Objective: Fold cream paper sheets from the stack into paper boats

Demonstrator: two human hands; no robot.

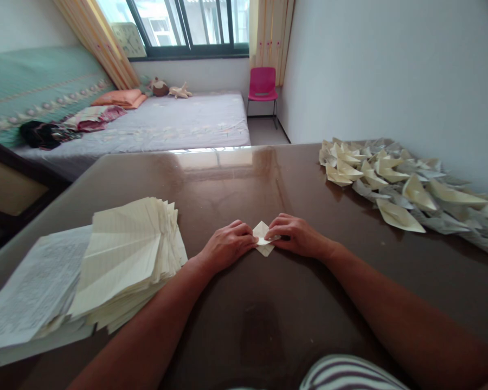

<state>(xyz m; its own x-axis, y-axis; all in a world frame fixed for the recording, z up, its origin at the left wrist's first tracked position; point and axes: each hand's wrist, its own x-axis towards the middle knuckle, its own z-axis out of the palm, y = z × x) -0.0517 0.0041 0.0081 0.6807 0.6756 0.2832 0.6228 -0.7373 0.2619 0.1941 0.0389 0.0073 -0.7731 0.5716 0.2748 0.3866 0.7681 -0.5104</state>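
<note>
Nearest, on the dark table, both forearms reach in to a small folded paper lying mid-table. The left hand and right hand pinch it from either side, fingertips pressing it down against the table. To their left, a fanned stack of cream lined sheets rests on printed pages, whose text is too small to read. Farther right lies a heap of boats. Beyond stand a bed and a pink chair.

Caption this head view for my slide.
Left hand and right hand pinch a small cream folded paper on a brown table.
</note>
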